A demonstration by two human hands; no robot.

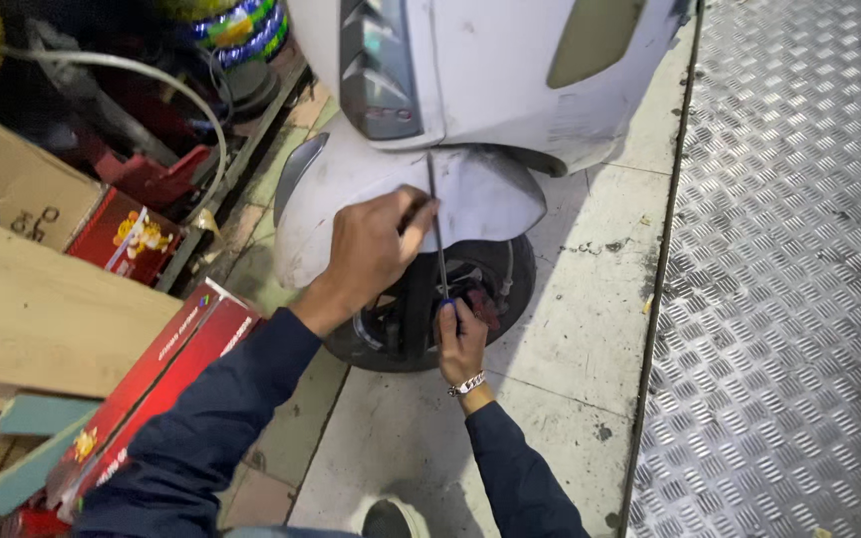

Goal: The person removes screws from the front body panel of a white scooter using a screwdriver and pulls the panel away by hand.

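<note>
while i lean over the scooter's nose, this is how it sits:
left hand: my left hand [371, 249] is up on the white front mudguard [480, 199], fingers curled and pinching the thin dark shaft of the screwdriver [437, 234] near its upper part.
right hand: my right hand [460, 339] is lower, closed around the blue handle end of that same tool, a pale bracelet [468, 384] on the wrist.
screwdriver: standing nearly upright, its tip up at the gap between mudguard and white front body panel [490, 70], its lower end by the front wheel [421, 309].
wheel: black tyre under the mudguard, a reddish part beside my right fingers; i can't tell what it is.
left side: red cardboard box [166, 379] against my sleeve, brown carton [12, 179] further back.
right side: ribbed metal ramp plate [789, 279] beside the pale floor tiles [560, 339].
</note>
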